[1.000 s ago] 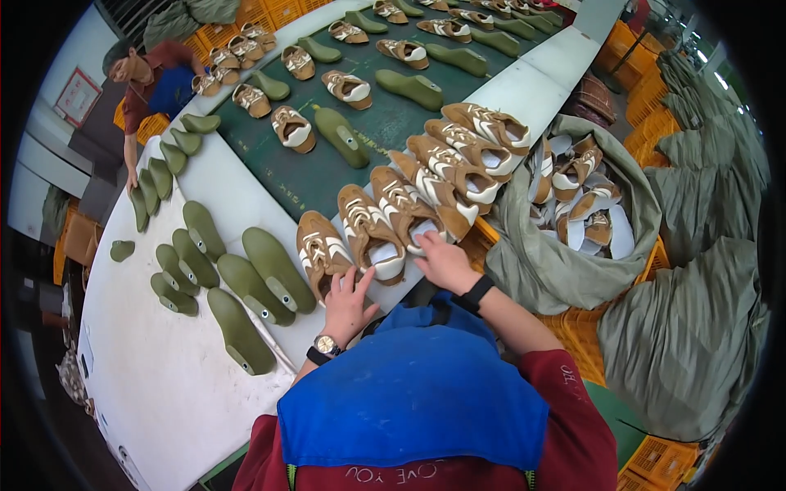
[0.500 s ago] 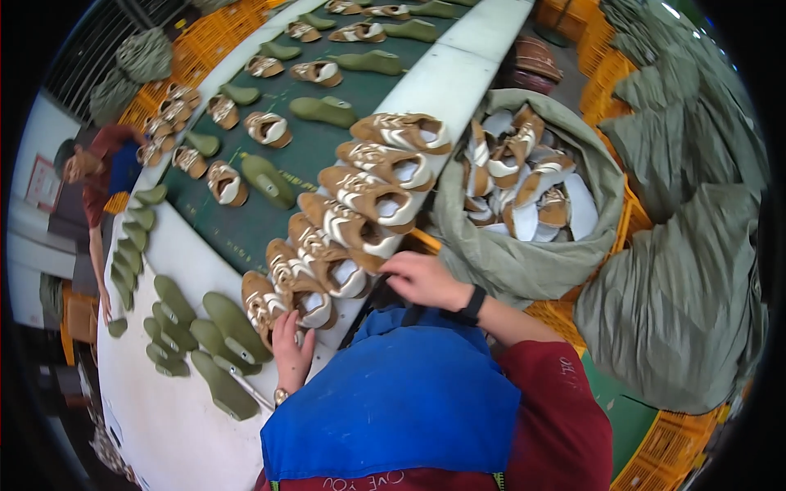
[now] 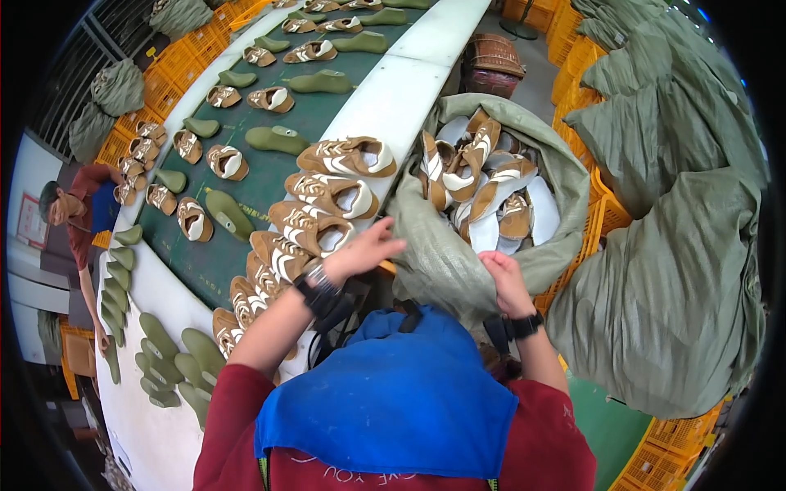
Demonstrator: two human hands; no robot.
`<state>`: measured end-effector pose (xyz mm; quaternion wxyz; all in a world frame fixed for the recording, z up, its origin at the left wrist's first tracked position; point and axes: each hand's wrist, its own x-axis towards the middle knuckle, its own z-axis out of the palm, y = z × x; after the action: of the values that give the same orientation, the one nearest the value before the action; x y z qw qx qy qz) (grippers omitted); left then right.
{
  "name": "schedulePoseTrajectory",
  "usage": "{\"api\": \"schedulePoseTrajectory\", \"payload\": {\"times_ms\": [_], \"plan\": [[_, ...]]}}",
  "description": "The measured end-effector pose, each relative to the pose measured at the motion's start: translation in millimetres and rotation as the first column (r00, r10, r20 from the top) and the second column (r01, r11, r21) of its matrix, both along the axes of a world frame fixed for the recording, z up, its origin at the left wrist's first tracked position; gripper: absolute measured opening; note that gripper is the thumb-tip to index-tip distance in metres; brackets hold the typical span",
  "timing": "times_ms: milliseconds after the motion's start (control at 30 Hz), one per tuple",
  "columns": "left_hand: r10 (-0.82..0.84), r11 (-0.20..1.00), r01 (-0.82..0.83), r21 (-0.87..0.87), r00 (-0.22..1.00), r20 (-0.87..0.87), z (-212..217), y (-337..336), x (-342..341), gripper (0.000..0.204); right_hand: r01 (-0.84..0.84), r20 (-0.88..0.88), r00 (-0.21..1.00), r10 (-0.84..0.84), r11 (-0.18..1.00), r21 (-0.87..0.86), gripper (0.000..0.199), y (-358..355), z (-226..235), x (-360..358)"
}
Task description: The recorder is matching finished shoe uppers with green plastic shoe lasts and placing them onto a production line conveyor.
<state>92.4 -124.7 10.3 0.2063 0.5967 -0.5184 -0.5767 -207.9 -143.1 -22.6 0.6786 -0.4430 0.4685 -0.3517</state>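
Observation:
Both of my hands are by a grey-green cloth sack (image 3: 438, 260) filled with brown and white sneakers (image 3: 514, 214). My left hand (image 3: 366, 247) is held in the air between the sack and the table, fingers stretched out and nothing in them. At the sack's near rim, my right hand (image 3: 506, 282) has thumb and fingers closed on the cloth. Beside my left forearm, a row of brown sneakers with white stripes (image 3: 309, 227) runs along the white table edge; the forearm hides some of the nearest ones.
A green conveyor belt (image 3: 264, 172) carries sneakers and green shoe lasts (image 3: 228, 214). More lasts (image 3: 160, 352) lie on the white tabletop (image 3: 164, 442). Another person (image 3: 82, 204) reaches over the table at left. Orange crates (image 3: 577, 106) and covered heaps (image 3: 655, 303) stand at right.
My left hand has left the near end of the sneaker row and swung right toward the sack. My right hand has gone from the row to the sack's rim. The view has shifted right.

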Motion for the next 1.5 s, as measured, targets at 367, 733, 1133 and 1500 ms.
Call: {"api": "schedulePoseTrajectory", "payload": {"times_ms": [367, 733, 1133, 1500], "plan": [[0.125, 0.989, -0.149, 0.017, 0.881, 0.457, -75, -137, -82, 0.062, -0.074, -0.055, 0.996, 0.076, 0.997, 0.026, 0.008, 104, 127, -65], [-0.337, 0.706, 0.122, -0.697, 0.924, -0.179, 96, -42, -104, 0.01, 0.42, -0.166, 0.881, -0.444, 0.893, -0.163, 0.027, 41, 67, -108], [-0.236, 0.855, 0.192, -0.482, 0.971, -0.033, 7, -19, -57, 0.021, -0.472, -0.3, 0.868, 0.397, 0.848, -0.242, 0.022, -20, 18, 53], [-0.217, 0.802, 0.173, -0.572, 0.976, -0.008, -23, -54, -93, 0.066, -0.025, 0.173, 0.982, 0.07, 0.969, -0.247, 0.021, -42, 78, 73]]}}
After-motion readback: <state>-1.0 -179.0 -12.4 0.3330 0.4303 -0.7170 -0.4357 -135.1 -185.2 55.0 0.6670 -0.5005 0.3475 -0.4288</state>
